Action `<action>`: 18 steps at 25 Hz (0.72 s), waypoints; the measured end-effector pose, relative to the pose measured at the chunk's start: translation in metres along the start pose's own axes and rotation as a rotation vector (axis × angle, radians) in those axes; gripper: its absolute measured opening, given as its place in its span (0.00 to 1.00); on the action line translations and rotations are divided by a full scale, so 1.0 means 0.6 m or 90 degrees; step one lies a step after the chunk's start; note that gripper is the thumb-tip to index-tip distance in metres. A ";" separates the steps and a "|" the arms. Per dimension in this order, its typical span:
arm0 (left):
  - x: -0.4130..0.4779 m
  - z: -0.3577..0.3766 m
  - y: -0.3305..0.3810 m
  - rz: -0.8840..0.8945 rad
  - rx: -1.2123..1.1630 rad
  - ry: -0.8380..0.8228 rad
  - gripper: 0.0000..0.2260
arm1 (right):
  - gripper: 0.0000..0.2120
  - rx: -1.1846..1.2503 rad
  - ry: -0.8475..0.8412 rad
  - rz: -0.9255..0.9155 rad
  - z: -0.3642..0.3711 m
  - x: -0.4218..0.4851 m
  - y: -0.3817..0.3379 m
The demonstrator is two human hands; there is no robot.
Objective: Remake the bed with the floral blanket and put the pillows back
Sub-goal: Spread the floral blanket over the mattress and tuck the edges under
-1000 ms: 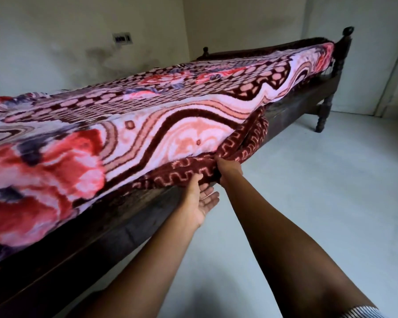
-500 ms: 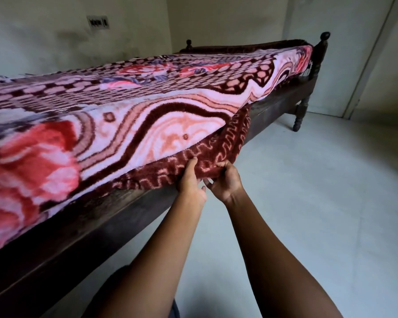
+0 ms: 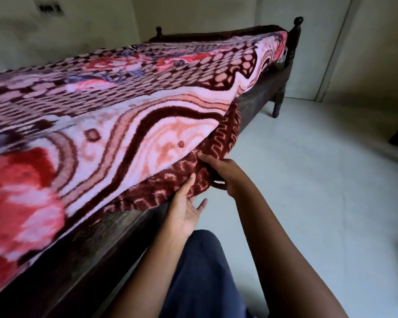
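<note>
The floral blanket (image 3: 124, 125) lies spread over the top of the bed, reaching the far end, where it is draped up against the turned corner post (image 3: 294, 42). Its maroon border (image 3: 161, 189) hangs over the near side of the bed and covers the upper edge of the dark wooden side rail (image 3: 83, 255).

The right hand (image 3: 223, 173) grasps this border: the fingers curl over a bunched fold of it and the thumb closes in from below, so the cloth is pinched between them and lifted a little off the rail. The left hand (image 3: 184, 210) sits just beside it, nearer the person, palm turned up and fingers loosely straight beneath the hanging edge. Its thumb (image 3: 190, 181) touches the border from underneath. It seems to hold nothing, though the cloth hides the thumb tip, so a light pinch cannot be ruled out.

Both forearms reach in from the lower edge of the view. Between them shows a navy trouser leg (image 3: 200, 276), close to the rail. The pale floor (image 3: 319, 191) stretches away to the right, and a switch plate (image 3: 49, 8) sits high on the wall behind the bed, blurred.
</note>
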State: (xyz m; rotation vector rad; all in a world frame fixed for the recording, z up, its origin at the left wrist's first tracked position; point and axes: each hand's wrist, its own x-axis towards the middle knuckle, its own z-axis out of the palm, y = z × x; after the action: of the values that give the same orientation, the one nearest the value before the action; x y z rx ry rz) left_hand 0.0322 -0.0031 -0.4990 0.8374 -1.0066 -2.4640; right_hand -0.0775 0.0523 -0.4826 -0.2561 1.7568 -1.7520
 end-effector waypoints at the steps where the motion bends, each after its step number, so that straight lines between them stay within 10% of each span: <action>1: -0.006 -0.008 0.004 -0.031 0.007 -0.015 0.06 | 0.20 -0.034 0.043 -0.025 0.012 0.009 0.003; 5: -0.069 -0.040 0.035 -0.145 0.109 -0.100 0.21 | 0.17 -0.124 0.085 -0.066 0.013 0.046 0.024; 8: -0.071 -0.008 0.050 0.040 0.049 -0.017 0.15 | 0.08 -0.108 0.049 -0.086 0.005 0.056 0.045; 18: 0.001 0.122 0.065 0.274 -0.311 0.215 0.27 | 0.35 0.030 -0.092 0.043 -0.051 0.049 0.001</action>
State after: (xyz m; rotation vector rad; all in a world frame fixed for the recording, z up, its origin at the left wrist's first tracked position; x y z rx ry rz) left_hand -0.0116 0.0074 -0.4291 0.7405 -0.3841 -1.9824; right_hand -0.1168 0.0613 -0.4947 -0.2938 1.6016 -1.6813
